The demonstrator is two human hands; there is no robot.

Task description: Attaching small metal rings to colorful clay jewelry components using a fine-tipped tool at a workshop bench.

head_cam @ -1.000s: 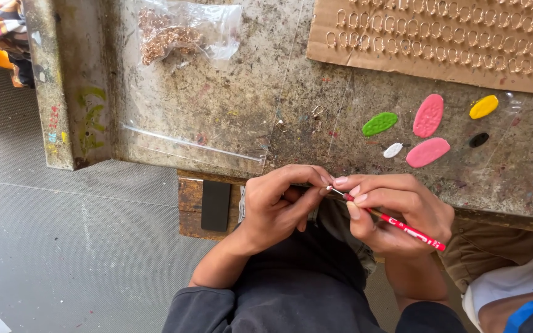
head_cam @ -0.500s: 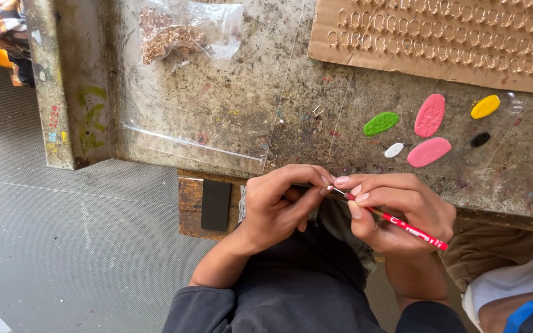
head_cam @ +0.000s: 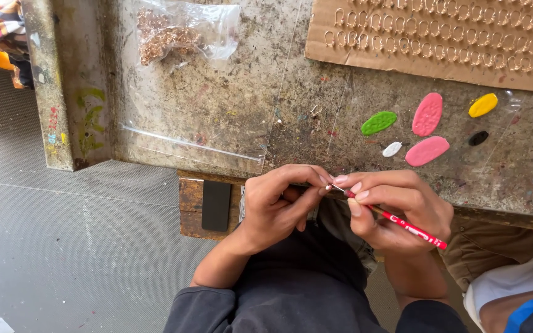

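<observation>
My right hand [head_cam: 396,209] grips a thin red-handled brush [head_cam: 402,223] near its metal tip, which points left toward my left hand. My left hand [head_cam: 279,203] is closed, its fingertips pinching something very small right at the brush tip; the piece itself is hidden by my fingers. Both hands meet just in front of the near edge of the stained worktable [head_cam: 229,111], above my lap.
On the table lie flat colour blobs: green [head_cam: 378,123], two pink [head_cam: 427,114], white [head_cam: 392,148], yellow [head_cam: 483,105], black [head_cam: 478,138]. A cardboard sheet [head_cam: 439,43] holds rows of small metal rings. A clear bag [head_cam: 180,31] holds copper bits. Another person's leg [head_cam: 519,296] is at right.
</observation>
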